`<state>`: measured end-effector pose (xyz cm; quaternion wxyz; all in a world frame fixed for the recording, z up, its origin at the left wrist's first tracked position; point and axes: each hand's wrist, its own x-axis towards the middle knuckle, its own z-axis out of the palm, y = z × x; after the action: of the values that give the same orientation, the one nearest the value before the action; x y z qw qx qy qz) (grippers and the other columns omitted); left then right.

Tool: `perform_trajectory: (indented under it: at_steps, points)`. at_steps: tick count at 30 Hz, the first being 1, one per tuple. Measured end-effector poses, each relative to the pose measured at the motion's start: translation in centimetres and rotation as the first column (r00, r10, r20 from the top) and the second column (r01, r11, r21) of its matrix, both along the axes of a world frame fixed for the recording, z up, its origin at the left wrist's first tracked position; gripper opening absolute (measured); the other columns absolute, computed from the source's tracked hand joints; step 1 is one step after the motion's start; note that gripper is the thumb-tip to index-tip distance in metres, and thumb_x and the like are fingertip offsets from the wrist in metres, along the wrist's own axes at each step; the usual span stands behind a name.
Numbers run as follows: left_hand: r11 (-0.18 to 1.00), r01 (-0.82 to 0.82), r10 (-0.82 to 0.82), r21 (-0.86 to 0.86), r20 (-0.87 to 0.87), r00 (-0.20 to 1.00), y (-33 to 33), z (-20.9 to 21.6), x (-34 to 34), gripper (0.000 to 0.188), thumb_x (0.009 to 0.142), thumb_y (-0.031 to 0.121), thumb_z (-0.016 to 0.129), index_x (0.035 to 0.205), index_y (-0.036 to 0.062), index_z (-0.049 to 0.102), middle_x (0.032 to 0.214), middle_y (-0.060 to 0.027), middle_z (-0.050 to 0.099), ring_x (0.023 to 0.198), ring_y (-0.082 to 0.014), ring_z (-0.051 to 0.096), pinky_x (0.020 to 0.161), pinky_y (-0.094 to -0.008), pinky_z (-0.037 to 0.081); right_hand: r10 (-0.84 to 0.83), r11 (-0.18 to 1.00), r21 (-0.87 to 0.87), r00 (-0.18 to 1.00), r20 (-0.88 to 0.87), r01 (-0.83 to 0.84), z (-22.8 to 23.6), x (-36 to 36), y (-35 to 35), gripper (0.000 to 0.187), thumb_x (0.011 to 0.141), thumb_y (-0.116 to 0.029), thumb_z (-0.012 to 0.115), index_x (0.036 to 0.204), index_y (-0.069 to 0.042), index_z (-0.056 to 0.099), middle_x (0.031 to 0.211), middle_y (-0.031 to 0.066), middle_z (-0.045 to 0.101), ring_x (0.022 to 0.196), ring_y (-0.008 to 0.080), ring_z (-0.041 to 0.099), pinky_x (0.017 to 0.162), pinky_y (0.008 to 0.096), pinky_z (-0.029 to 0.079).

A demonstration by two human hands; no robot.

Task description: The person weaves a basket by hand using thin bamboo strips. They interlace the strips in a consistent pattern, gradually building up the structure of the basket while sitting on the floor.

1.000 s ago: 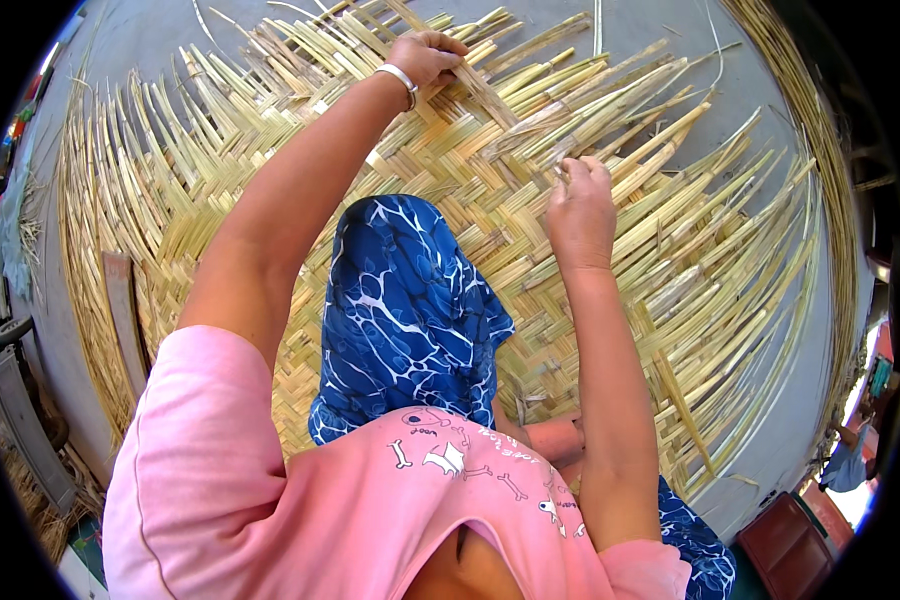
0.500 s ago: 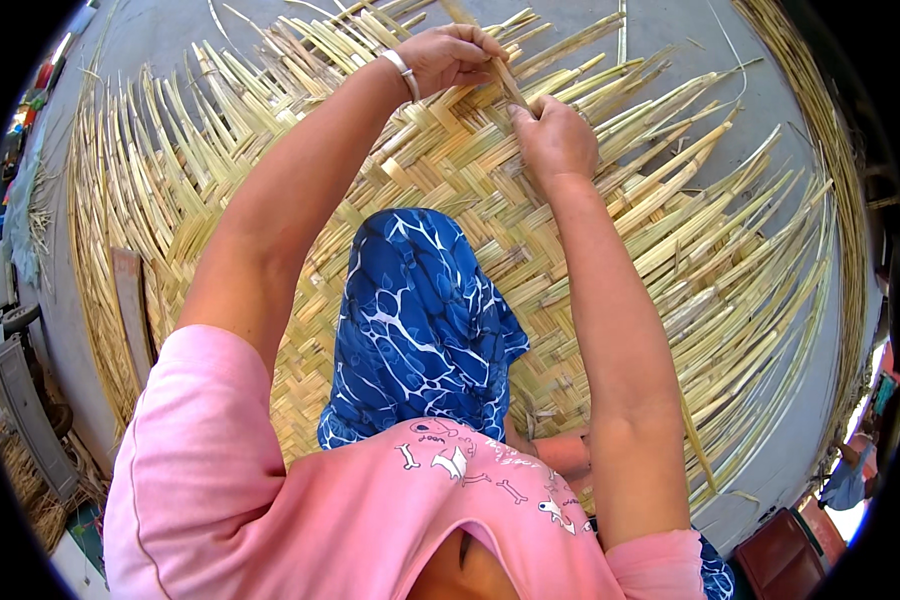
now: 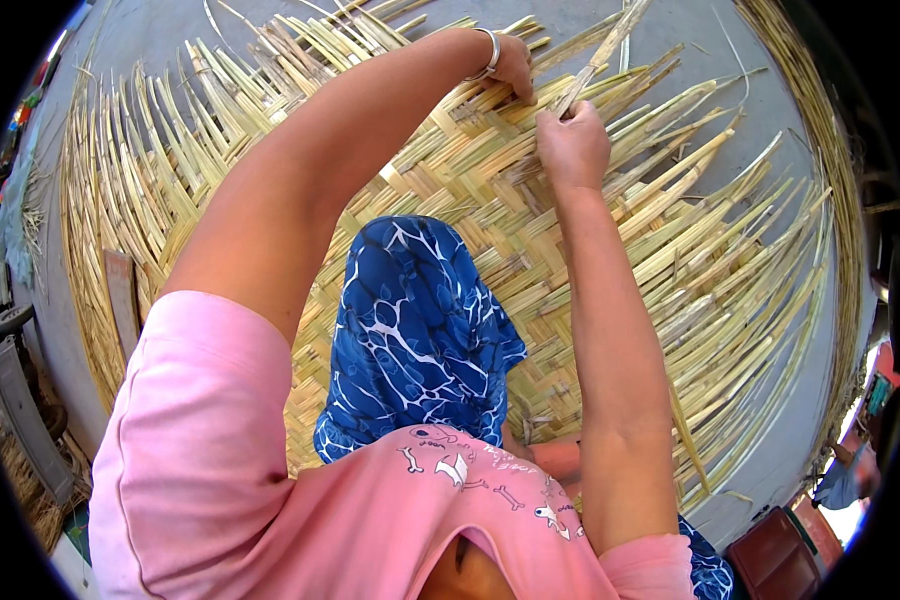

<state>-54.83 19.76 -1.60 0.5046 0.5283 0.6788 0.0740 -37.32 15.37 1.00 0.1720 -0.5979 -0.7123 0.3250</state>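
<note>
A large mat of split cane strips in a herringbone weave lies in front of me, with long loose ends fanning out on its far and side edges. My right hand is closed round a flat, greyish-tan cane strip, which slants up and away to the right above the mat. My left hand, with a pale bracelet at the wrist, reaches across to the mat's far edge beside the right hand. Its fingers bend down, pressed together among the strip ends; what they grip is hidden.
My knee under blue patterned cloth rests over the mat. A flat brown board lies on its left side. A bundle of long thin canes runs along the right. A dark red seat stands at the lower right, on the grey floor.
My left hand has let go of the flat strip and moved right, down to the weave. My right hand has shifted slightly right, and the strip now leans to the right.
</note>
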Motion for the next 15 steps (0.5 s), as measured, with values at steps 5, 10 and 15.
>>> perform_trajectory:
  at_steps: [5,10,15]
  points:
    - [0.992,-0.117,0.122,-0.039,0.183,0.975,-0.8,0.3,0.1,0.034,0.069,0.031,0.08,0.082,0.0052,0.061,0.072,-0.0015,0.062,0.055,-0.0098,0.057,0.047,-0.0233,0.045,-0.045,0.998,-0.057,0.996,-0.071,0.041,-1.1,0.4,0.4,0.026,0.074,-0.022,0.058,0.09,-0.001,0.06,0.089,0.0206,0.066,0.085,0.0381,0.062,0.077,0.042,0.048]
    - [0.984,-0.173,0.154,0.052,0.263,0.953,-2.0,-0.9,-1.3,0.031,0.072,0.024,0.078,0.09,0.0031,0.062,0.079,-0.0017,0.065,0.078,-0.0111,0.065,0.064,-0.0225,0.051,-0.09,0.988,-0.137,0.986,-0.14,0.071,-1.3,0.3,0.3,0.026,0.075,-0.023,0.058,0.088,-0.001,0.06,0.088,0.02,0.066,0.085,0.0365,0.063,0.077,0.0412,0.048]
    - [0.964,-0.262,0.233,-0.048,0.627,0.743,-3.2,-1.8,-2.1,0.036,0.079,0.016,0.072,0.108,-0.0026,0.062,0.105,-0.0083,0.065,0.101,-0.0153,0.06,0.097,-0.0285,0.042,0.072,0.989,-0.13,0.997,-0.036,-0.076,-1.8,0.1,0.7,0.03,0.078,-0.027,0.059,0.097,-0.006,0.064,0.091,0.0157,0.067,0.087,0.0325,0.063,0.078,0.0388,0.048]
